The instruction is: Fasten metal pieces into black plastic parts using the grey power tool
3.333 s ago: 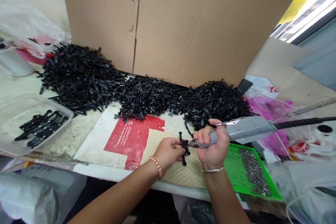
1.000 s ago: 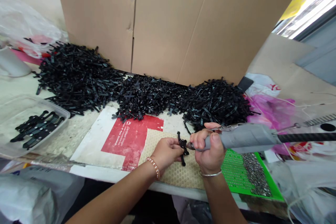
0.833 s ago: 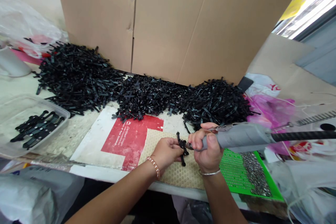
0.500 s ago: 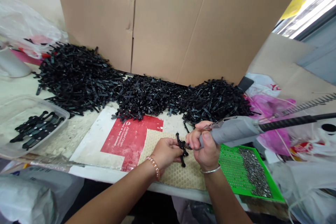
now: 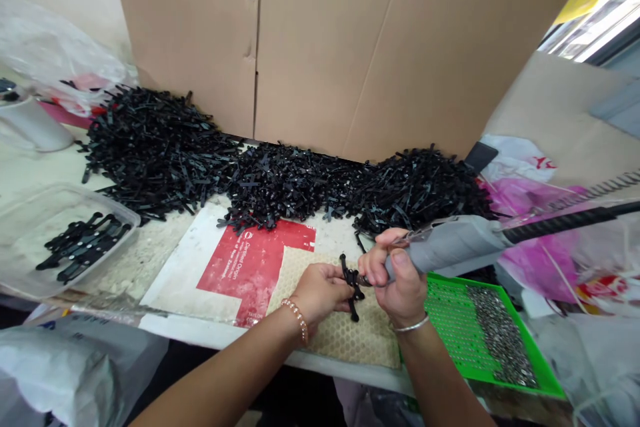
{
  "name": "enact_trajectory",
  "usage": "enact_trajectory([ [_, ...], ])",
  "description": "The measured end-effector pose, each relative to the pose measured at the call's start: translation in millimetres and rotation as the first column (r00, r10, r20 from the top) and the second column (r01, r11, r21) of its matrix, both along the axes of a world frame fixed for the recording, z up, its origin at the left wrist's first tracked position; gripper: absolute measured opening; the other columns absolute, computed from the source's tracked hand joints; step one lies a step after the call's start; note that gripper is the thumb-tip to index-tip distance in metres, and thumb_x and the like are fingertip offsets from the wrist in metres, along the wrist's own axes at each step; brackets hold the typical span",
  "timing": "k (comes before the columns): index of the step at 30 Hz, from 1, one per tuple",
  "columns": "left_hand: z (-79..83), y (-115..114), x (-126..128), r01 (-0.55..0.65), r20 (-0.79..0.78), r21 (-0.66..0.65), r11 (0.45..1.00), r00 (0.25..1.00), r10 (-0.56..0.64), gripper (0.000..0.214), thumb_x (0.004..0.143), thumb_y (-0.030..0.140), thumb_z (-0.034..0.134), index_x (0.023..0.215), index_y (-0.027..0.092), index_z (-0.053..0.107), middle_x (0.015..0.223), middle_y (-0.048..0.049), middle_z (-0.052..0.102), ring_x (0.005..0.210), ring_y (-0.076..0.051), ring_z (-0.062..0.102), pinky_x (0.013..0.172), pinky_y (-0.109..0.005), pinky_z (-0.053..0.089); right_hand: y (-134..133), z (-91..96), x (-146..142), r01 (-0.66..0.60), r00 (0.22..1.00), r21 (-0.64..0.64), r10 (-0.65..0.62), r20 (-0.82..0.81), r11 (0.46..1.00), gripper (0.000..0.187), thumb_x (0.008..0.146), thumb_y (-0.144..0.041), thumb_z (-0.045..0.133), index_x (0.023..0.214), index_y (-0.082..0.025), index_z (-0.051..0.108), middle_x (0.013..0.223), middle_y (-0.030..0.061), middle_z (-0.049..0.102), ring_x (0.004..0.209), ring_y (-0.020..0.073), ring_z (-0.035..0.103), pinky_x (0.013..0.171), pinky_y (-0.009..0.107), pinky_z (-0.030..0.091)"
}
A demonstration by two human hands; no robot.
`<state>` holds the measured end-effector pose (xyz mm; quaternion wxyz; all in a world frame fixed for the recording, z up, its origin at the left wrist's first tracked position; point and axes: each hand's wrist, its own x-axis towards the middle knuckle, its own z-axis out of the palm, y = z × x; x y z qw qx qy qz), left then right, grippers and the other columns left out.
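My left hand [image 5: 320, 292] pinches a small black plastic part [image 5: 350, 278], held upright over a honeycomb mat [image 5: 345, 337]. My right hand [image 5: 397, 277] grips a grey powered screwdriver [image 5: 453, 247] lying almost level, and its tip presses against the middle of that part. A black cable [image 5: 565, 219] runs off to the right from the tool. A bracelet sits on each wrist.
Large heaps of black plastic parts [image 5: 280, 170] line the back of the bench before a cardboard box [image 5: 320, 40]. A clear tub [image 5: 30, 227] at left holds several parts. A green tray [image 5: 450, 330] with small screws [image 5: 500, 337] sits right. Plastic bags lie at both sides.
Both hands stay on the part and the tool. The tool's rear end has tipped slightly upward, and the view has shifted a little to the left.
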<state>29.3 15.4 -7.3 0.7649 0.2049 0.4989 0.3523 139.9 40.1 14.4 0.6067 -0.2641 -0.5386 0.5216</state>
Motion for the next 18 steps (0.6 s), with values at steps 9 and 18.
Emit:
enact_trajectory([
  [9, -6.2, -1, 0, 0.008, -0.024, 0.017, 1.0, 1.0, -0.007, 0.017, 0.068, -0.003, 0.061, 0.08, 0.007, 0.066, 0.061, -0.0006, 0.06, 0.055, -0.01, 0.058, 0.054, -0.02, 0.051, 2, -0.8, -1, -0.043, 0.999, 0.001, 0.043, -0.023, 0.999, 0.018, 0.088, -0.039, 0.057, 0.09, -0.022, 0.051, 0.045, -0.0097, 0.038, 0.036, 0.0087, 0.032, 0.043, 0.021, 0.039],
  [18, -8.5, 1, 2, 0.006, -0.031, 0.018, 1.0, 1.0, -0.006, 0.014, 0.061, 0.001, 0.065, 0.073, 0.009, 0.065, 0.06, -0.0002, 0.061, 0.053, -0.01, 0.059, 0.052, -0.018, 0.05, 1, 4.5, 3, -0.076, 0.995, -0.078, 0.081, 0.054, 0.994, 0.022, 0.085, -0.041, 0.061, 0.086, -0.023, 0.05, 0.042, -0.0102, 0.037, 0.034, 0.0089, 0.033, 0.042, 0.021, 0.038],
])
